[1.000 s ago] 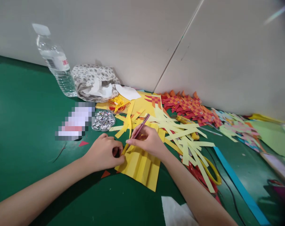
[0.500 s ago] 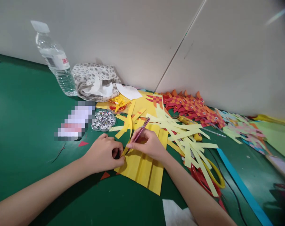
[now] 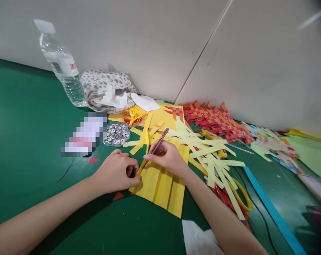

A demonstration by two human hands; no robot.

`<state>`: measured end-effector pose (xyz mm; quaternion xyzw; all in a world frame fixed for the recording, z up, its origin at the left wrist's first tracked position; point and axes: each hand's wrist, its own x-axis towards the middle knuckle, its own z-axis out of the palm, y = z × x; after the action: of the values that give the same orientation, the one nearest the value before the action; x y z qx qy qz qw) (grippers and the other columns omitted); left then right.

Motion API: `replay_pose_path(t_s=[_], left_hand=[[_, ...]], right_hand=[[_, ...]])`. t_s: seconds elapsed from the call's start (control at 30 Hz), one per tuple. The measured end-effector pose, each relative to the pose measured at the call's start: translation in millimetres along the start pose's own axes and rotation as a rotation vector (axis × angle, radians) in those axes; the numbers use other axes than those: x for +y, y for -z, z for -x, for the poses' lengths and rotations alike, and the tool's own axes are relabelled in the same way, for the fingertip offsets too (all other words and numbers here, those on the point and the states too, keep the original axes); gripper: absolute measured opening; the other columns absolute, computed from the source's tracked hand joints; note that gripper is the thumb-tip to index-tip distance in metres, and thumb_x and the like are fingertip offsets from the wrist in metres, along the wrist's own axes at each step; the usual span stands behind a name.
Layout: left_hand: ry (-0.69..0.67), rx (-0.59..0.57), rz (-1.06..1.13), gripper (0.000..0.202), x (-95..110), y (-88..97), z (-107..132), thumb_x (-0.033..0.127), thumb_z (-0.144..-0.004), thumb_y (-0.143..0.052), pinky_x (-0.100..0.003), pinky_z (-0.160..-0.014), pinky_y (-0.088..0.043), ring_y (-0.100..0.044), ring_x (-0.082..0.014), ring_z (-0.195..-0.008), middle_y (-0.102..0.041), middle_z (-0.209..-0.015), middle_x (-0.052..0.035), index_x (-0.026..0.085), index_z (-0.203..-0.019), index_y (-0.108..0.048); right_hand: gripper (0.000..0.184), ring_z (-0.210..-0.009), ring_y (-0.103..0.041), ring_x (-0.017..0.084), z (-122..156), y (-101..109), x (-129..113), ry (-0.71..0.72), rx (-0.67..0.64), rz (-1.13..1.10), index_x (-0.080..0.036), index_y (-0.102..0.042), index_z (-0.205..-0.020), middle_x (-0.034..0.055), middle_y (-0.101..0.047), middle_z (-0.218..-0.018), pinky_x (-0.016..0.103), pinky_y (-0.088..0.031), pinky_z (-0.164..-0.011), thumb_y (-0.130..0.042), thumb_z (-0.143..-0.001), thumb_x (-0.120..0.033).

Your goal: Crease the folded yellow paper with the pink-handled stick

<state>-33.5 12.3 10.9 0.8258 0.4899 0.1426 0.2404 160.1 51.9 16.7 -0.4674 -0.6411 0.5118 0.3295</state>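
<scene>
A creased sheet of yellow paper (image 3: 160, 187) lies on the green table, its folds running lengthwise. My left hand (image 3: 118, 171) is closed, thumb and forefinger pinching the sheet's left edge, where a narrow yellow strip (image 3: 141, 165) stands slightly raised. Over the middle of the paper, my right hand (image 3: 168, 156) grips a slim purple pen-like tool (image 3: 161, 139), tilted with its top leaning right. Its tip is by the strip, close to my left fingertips, and too small to make out. Behind the hands lie loose yellow strips (image 3: 144, 136).
To the left are a water bottle (image 3: 62, 67), a blurred-out flat item (image 3: 84, 136) and a case of googly eyes (image 3: 116, 134). Rightward spread pale strips (image 3: 210, 152), woven orange-red paper fish (image 3: 216, 120), yellow-handled scissors (image 3: 246, 198) and a blue strip (image 3: 274, 209). A wall stands behind.
The purple tool and my right hand have shifted very slightly along the strip, away from my left fingertips. My left hand keeps its pinch in nearly the same place.
</scene>
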Motion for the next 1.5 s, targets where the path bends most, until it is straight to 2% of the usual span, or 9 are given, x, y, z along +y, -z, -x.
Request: replay_pose_path(t_s=[0.5,0.77,1.03,1.23,1.5], left_hand=[[-0.017,0.011,-0.013,0.016,0,0.4,1,0.031,-0.071,-0.058,-0.032,-0.072,-0.033,-0.051,-0.0127,-0.057,-0.058,-0.051,0.0049,0.019,-0.060,-0.056],[-0.020,0.019,-0.020,0.014,-1,-0.7,0,0.031,-0.071,-0.059,-0.033,-0.071,-0.033,-0.051,-0.0131,-0.056,-0.059,-0.053,0.0044,0.020,-0.063,-0.059],[-0.023,0.018,-0.011,0.014,-1,-1.3,1,0.030,-0.071,-0.058,-0.032,-0.072,-0.033,-0.052,-0.0137,-0.058,-0.059,-0.052,0.0045,0.020,-0.062,-0.058],[-0.021,0.016,-0.013,0.014,0,-0.2,1,0.030,-0.070,-0.058,-0.032,-0.071,-0.033,-0.050,-0.0124,-0.055,-0.059,-0.052,0.0048,0.020,-0.061,-0.058],[-0.052,0.045,-0.010,0.015,-1,-0.9,0,0.031,-0.071,-0.058,-0.032,-0.069,-0.034,-0.051,-0.0126,-0.055,-0.059,-0.051,0.0045,0.020,-0.060,-0.058]], right_hand=[[0.034,-0.072,-0.066,0.019,-6,8,5,0.060,0.093,-0.031,-0.020,-0.055,-0.079,0.0019,-0.065,-0.077,0.034,-0.053,-0.069,-0.081,-0.065,-0.038],[0.036,-0.067,-0.063,0.017,4,2,-11,-0.034,-0.133,0.000,-0.019,-0.057,-0.075,0.0014,-0.064,-0.074,0.032,-0.052,-0.064,-0.084,-0.060,-0.039],[0.036,-0.070,-0.064,0.017,5,-2,-9,-0.035,-0.137,-0.024,-0.019,-0.056,-0.077,0.0011,-0.064,-0.077,0.032,-0.052,-0.067,-0.083,-0.061,-0.037],[0.036,-0.069,-0.063,0.017,2,1,-7,-0.008,-0.070,0.015,-0.019,-0.057,-0.077,0.0018,-0.064,-0.076,0.032,-0.052,-0.065,-0.082,-0.062,-0.038],[0.036,-0.070,-0.064,0.018,-1,3,-3,0.001,-0.058,0.045,-0.019,-0.057,-0.078,0.0025,-0.065,-0.077,0.032,-0.052,-0.065,-0.081,-0.063,-0.042]])
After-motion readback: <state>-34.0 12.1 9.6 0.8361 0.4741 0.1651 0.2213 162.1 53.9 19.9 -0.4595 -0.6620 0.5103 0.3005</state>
